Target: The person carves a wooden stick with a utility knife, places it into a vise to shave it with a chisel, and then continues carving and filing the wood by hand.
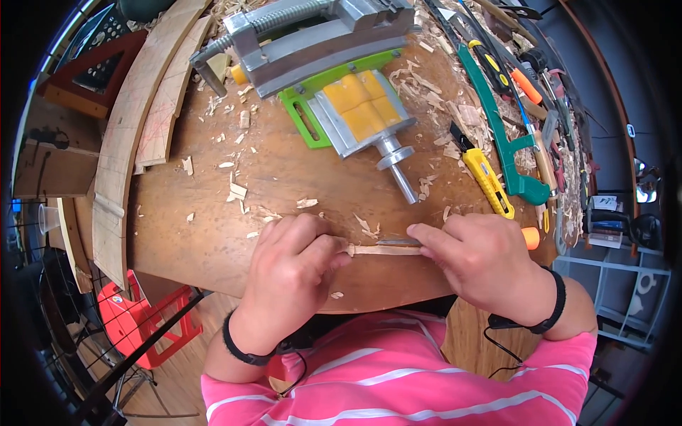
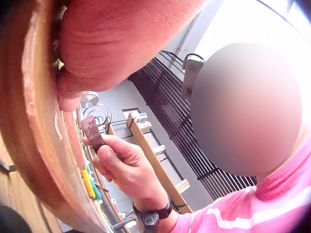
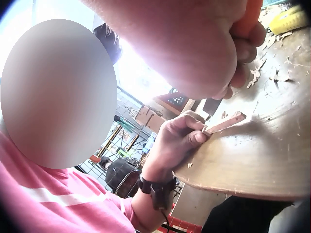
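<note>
A thin wooden strip (image 1: 387,250) lies level near the table's front edge, its left end pinched between the thumb and fingers of my left hand (image 1: 291,259). In the right wrist view the left hand (image 3: 177,141) grips that strip (image 3: 227,123), which points away from it. My right hand (image 1: 490,259) is curled round a tool with an orange handle (image 1: 531,238). Its flat blade (image 1: 398,242) lies just beyond the strip; whether they touch is unclear. The left wrist view shows the dark blade (image 2: 92,132) standing out from the right hand (image 2: 127,167).
A metal vise (image 1: 320,42) with a green and yellow fixture (image 1: 362,106) stands at the back. To the right lie a yellow cutter (image 1: 486,181), a green saw (image 1: 506,142) and several tools. Long boards (image 1: 135,128) lie at left; shavings (image 1: 238,192) are scattered about. A red stool (image 1: 135,319) stands below.
</note>
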Motion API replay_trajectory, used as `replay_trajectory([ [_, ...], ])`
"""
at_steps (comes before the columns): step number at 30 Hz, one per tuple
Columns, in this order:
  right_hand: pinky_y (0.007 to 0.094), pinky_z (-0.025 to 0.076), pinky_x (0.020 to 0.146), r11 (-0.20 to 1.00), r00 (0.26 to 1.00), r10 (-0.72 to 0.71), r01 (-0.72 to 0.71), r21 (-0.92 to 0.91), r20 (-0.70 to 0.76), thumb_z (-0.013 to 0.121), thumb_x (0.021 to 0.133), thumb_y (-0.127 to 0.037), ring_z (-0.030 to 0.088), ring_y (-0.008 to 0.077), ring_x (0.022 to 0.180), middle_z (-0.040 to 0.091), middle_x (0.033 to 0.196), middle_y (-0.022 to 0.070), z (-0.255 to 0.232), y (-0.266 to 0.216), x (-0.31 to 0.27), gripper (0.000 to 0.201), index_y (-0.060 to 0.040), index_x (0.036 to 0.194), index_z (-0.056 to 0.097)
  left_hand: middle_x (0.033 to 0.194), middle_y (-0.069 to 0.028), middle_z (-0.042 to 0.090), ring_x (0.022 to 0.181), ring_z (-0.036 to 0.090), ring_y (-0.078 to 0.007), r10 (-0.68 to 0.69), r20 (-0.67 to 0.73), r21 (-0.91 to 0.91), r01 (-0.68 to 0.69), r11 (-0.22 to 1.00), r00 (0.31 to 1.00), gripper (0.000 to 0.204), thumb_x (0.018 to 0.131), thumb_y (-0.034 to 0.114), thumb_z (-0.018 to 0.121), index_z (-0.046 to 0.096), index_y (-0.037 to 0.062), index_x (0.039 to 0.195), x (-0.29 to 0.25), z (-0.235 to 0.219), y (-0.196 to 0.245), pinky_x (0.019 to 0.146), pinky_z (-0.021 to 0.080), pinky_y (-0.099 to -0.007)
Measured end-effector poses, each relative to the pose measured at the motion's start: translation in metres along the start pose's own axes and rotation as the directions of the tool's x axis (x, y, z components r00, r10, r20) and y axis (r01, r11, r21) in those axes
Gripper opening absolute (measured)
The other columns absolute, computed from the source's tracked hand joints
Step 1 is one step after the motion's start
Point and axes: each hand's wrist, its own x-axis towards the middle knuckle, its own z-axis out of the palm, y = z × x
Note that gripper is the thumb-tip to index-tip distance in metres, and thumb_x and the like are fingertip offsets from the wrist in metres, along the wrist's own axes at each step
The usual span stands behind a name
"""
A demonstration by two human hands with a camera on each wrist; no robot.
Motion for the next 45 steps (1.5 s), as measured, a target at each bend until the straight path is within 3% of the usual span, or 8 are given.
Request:
replay_trajectory([
  [6, 0.0372, 0.051, 0.058, 0.992, 0.994, -0.105, 0.106, -0.062, 0.026, 0.067, 0.083, -0.015, 0.065, 0.0217, 0.068, 0.057, 0.076, 0.0032, 0.003, 0.002, 0.008, 0.033, -0.0138, 0.115, 0.075, 0.091, -0.0078, 0.068, 0.086, 0.066, -0.0318, -0.015, -0.004, 0.008, 0.015, 1.0, 1.0, 0.025, 0.07, 0.004, 0.087, 0.072, 0.0062, 0.09, -0.001, -0.001, 0.001, 0.073, 0.049, -0.0425],
  [13, 0.0369, 0.052, 0.059, 0.992, 0.993, -0.111, 0.113, -0.063, 0.033, 0.067, 0.081, -0.013, 0.065, 0.0214, 0.069, 0.057, 0.076, 0.0031, 0.004, 0.002, 0.008, 0.036, -0.0125, 0.116, 0.074, 0.091, -0.0074, 0.068, 0.085, 0.066, -0.0313, -0.013, -0.005, -0.002, 0.013, 1.0, 1.0, 0.025, 0.07, 0.003, 0.086, 0.071, 0.0062, 0.089, 0.0, 0.0, 0.001, 0.073, 0.049, -0.0426],
  [19, 0.0364, 0.05, 0.051, 0.979, 0.983, -0.175, 0.179, -0.096, 0.047, 0.067, 0.081, -0.013, 0.065, 0.0207, 0.063, 0.056, 0.072, 0.0009, 0.005, 0.012, 0.018, 0.023, -0.0129, 0.103, 0.071, 0.093, -0.0078, 0.062, 0.088, 0.063, -0.03, -0.027, 0.015, 0.042, 0.027, 0.999, 1.0, 0.02, 0.075, 0.005, 0.082, 0.068, 0.0073, 0.089, -0.001, 0.002, 0.004, 0.078, 0.048, -0.0417],
  [22, 0.0374, 0.05, 0.048, 0.973, 0.974, -0.226, 0.226, -0.036, 0.0, 0.068, 0.08, -0.014, 0.066, 0.0202, 0.061, 0.056, 0.069, 0.0005, 0.012, 0.018, 0.02, 0.019, -0.0128, 0.099, 0.069, 0.089, -0.0086, 0.064, 0.084, 0.064, -0.0323, -0.032, -0.014, 0.056, 0.033, 0.998, 0.999, 0.024, 0.07, 0.002, 0.085, 0.069, 0.0061, 0.087, 0.001, 0.002, 0.007, 0.074, 0.048, -0.043],
  [31, 0.0397, 0.051, 0.051, 0.988, 0.988, -0.15, 0.15, -0.028, -0.024, 0.068, 0.079, -0.013, 0.067, 0.0214, 0.061, 0.056, 0.07, 0.0023, 0.028, 0.001, 0.009, 0.026, -0.0107, 0.105, 0.07, 0.091, -0.0086, 0.061, 0.086, 0.062, -0.0302, -0.005, -0.014, 0.038, 0.006, 0.999, 1.0, 0.019, 0.075, 0.004, 0.081, 0.068, 0.0054, 0.088, -0.002, 0.003, 0.003, 0.076, 0.049, -0.0419],
  [34, 0.0409, 0.052, 0.053, 0.996, 0.996, -0.088, 0.088, -0.009, -0.028, 0.069, 0.085, -0.014, 0.066, 0.0242, 0.061, 0.058, 0.072, 0.0036, 0.024, -0.007, 0.009, 0.026, -0.0107, 0.11, 0.071, 0.093, -0.0085, 0.063, 0.088, 0.063, -0.0301, 0.002, -0.004, 0.036, -0.002, 0.999, 1.0, 0.021, 0.074, 0.004, 0.082, 0.07, 0.005, 0.09, -0.002, 0.003, 0.003, 0.077, 0.049, -0.0412],
  [39, 0.0411, 0.052, 0.057, 0.988, 0.992, 0.054, -0.07, 0.138, 0.111, 0.07, 0.096, -0.023, 0.067, 0.0288, 0.069, 0.061, 0.077, 0.0077, 0.015, -0.009, 0.015, 0.023, -0.0145, 0.117, 0.075, 0.097, -0.008, 0.065, 0.09, 0.064, -0.0293, 0.036, -0.017, 0.06, -0.035, 0.998, 0.999, 0.023, 0.073, 0.006, 0.084, 0.072, 0.0056, 0.093, -0.004, 0.004, 0.003, 0.078, 0.049, -0.0409],
  [45, 0.0429, 0.052, 0.06, 0.986, 1.0, 0.004, 0.0, 0.169, -0.019, 0.074, 0.094, -0.027, 0.066, 0.0279, 0.071, 0.06, 0.079, 0.0077, 0.011, 0.01, -0.001, 0.03, -0.0166, 0.122, 0.077, 0.099, -0.0061, 0.067, 0.092, 0.065, -0.0286, -0.047, 0.002, 0.043, 0.047, 0.998, 0.999, 0.025, 0.073, 0.01, 0.086, 0.073, 0.0098, 0.095, -0.016, -0.006, 0.007, 0.081, 0.047, -0.0423],
])
